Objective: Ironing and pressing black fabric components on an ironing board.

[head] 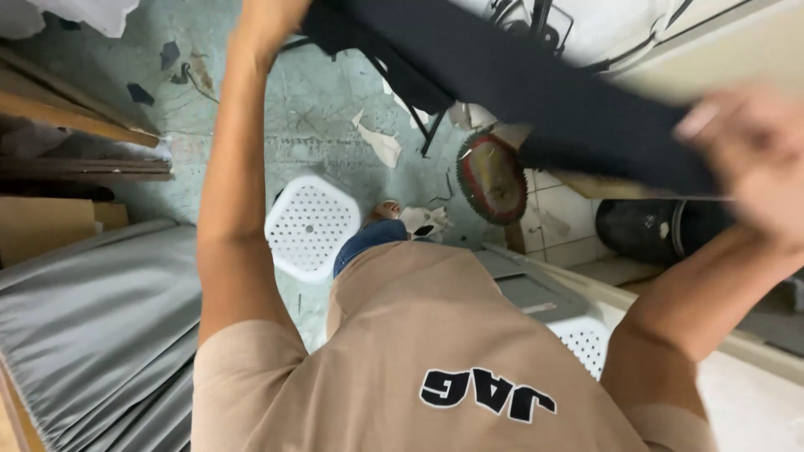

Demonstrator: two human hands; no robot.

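Left hand [270, 15] at the top edge, partly cut off by the frame, fingers closed on one end of the cloth [519, 88]. Right hand [754, 155] at the far right, against the cloth's other end; heavily blurred, grip cannot be told. Cloth black, stretched slantwise between both hands, held out in front of the chest and well above the floor [327, 117].

Below the cloth:
- Stool [310, 222], white, perforated top, standing on the floor between the arms.
- Saw blade [490, 177], round, red and green, leaning just right of centre.
- Drum [645, 228], black, lying under the right forearm.
- Basket [584, 339], white, perforated, beside the right upper arm.
- Paper scraps [381, 144], white, scattered on the worn green floor.

Left side: grey sheets [92, 326] stacked in folds; brown cartons [46, 226], flat-faced, unmarked, just above them; wooden planks [59, 117] higher up.

Markings: one patch of dark block lettering with white outline on the beige shirt [402, 335], low on the chest, seen upside down.
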